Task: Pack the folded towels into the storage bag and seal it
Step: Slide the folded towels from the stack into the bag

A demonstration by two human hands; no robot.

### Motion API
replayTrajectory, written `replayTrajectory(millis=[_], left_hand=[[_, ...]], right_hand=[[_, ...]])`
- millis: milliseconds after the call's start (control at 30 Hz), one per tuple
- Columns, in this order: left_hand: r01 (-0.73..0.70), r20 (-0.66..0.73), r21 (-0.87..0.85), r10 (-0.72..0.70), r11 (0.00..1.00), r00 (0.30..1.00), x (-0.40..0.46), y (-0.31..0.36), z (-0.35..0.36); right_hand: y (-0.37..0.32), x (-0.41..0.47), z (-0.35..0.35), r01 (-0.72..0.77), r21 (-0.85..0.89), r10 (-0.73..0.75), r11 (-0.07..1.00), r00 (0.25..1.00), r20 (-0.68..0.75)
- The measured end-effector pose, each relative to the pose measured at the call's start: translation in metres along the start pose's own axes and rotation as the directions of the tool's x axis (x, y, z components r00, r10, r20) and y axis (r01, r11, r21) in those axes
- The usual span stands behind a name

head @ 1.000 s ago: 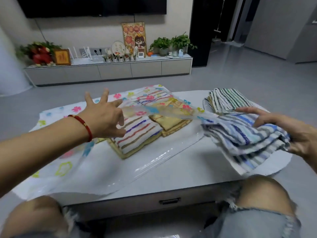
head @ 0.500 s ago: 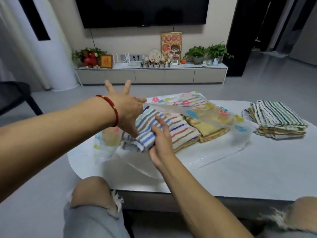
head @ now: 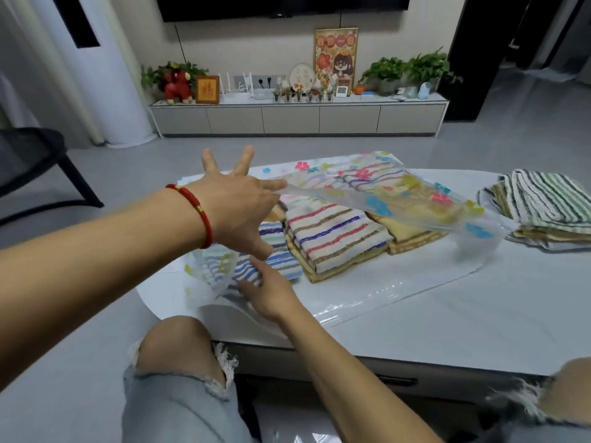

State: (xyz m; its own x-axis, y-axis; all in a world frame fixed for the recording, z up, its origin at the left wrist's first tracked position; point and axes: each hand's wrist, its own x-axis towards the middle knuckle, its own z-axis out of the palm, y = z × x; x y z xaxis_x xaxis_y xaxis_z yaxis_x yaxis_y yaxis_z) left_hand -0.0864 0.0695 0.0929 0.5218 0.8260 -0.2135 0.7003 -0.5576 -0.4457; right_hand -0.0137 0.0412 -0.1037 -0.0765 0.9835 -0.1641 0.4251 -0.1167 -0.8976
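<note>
A clear storage bag with flower prints point(head: 367, 292) lies open on the white table point(head: 463, 327). My left hand point(head: 236, 206) pinches its upper sheet and holds it lifted, the other fingers spread. Inside lie a red-and-blue striped towel stack point(head: 335, 238) and a yellow towel point(head: 406, 235). To their left a blue striped towel point(head: 281, 251) sits in the bag's mouth. My right hand point(head: 271, 295) has its fingers on that towel's near edge. A stack of green striped towels point(head: 543, 206) rests outside the bag at the table's right.
My knees in torn jeans point(head: 179, 346) sit against the table's front edge. A black chair point(head: 32, 167) stands on the floor at the left. A long TV cabinet point(head: 297, 118) with plants and ornaments runs along the back wall.
My right hand carried the blue striped towel from the right side across into the bag's left end. My left hand kept the bag's upper sheet raised. My head turned to the left.
</note>
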Motion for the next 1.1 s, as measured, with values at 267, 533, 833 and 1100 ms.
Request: replayTrajectory(millis=[267, 533, 833, 1100], left_hand=[[-0.014, -0.030, -0.003, 0.014, 1.000, 0.999, -0.004, 0.004, 0.005], [-0.053, -0.231, 0.014, 0.055, 0.998, 0.971, 0.018, 0.043, 0.008], [-0.157, -0.328, 0.071, 0.171, 0.985, 0.929, 0.102, 0.112, -0.021], [-0.156, -0.360, 0.089, 0.177, 0.984, 0.916, 0.146, 0.130, -0.039]], right_hand=[[0.023, -0.004, -0.026, 0.205, -0.630, -0.223, 0.750, 0.974, 0.051], [0.019, -0.051, -0.120, 0.329, -0.426, -0.238, 0.843, 0.938, 0.254], [0.090, -0.119, -0.357, -0.017, -0.249, -0.066, 0.968, 0.944, -0.323], [0.171, -0.052, -0.508, -0.406, -0.295, -0.022, 0.865, 0.557, -0.830]])
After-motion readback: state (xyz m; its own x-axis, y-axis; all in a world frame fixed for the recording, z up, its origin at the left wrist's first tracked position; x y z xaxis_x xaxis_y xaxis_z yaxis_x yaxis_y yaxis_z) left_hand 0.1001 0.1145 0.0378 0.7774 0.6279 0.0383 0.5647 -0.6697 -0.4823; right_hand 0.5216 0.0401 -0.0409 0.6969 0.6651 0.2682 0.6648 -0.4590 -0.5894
